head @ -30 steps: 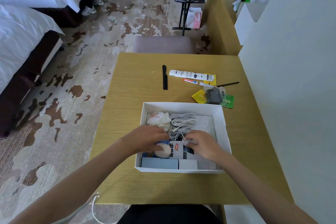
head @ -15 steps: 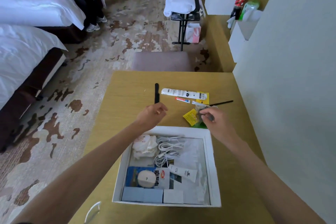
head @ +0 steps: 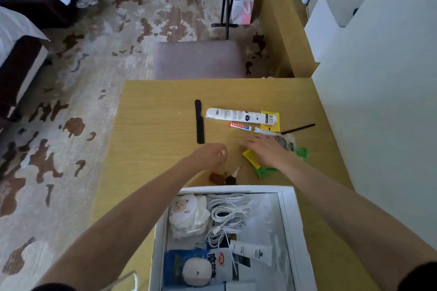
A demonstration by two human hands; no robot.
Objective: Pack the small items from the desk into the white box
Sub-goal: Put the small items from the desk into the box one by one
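Observation:
The white box stands at the desk's near edge and holds a white cable, a sheep-face cloth, a white tube and a blue packet. Just beyond its far rim lie keys with a brown fob. My left hand hovers above them, fingers curled, nothing visible in it. My right hand, blurred with fingers spread, rests over a yellow sachet, a green packet and a clear bag.
Farther out on the desk lie a black comb, a long white packet, a yellow packet, a small red-and-white tube and a black pen. A stool stands beyond the desk and a white wall on the right.
Both hands came out of the box and moved over the desk beyond it. The right hand went from pinching the clear bag to lying spread over the packets. The keys now show.

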